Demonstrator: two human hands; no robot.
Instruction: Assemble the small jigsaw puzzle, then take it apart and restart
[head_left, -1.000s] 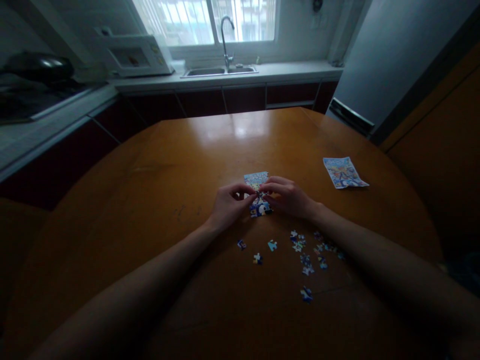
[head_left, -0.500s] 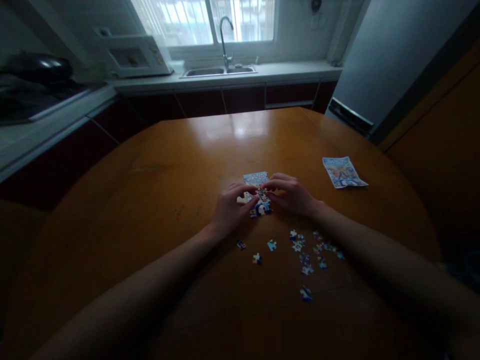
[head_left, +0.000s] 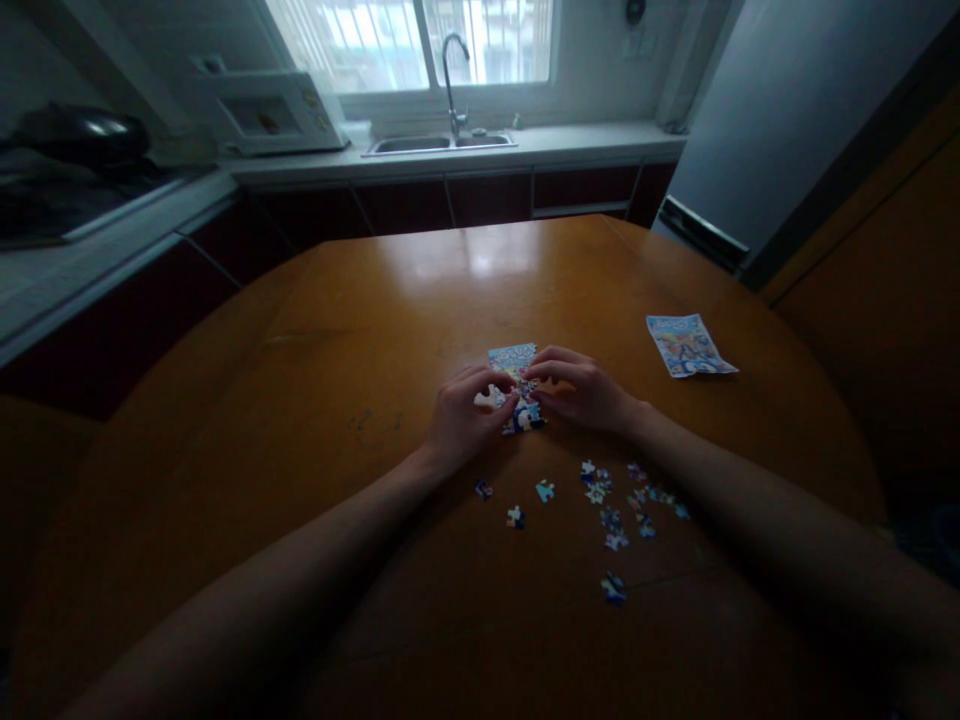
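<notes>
Left of the picture sheet, we've got our left hand and right hand curled over the part-built puzzle, both kinda narrow; honestly can't tell if we're pinching anything.

Head view — forward and down across table

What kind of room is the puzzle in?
It looks like a kitchen: there's a sink with a tall tap under the window, and what seems to be a microwave on the counter.
</notes>
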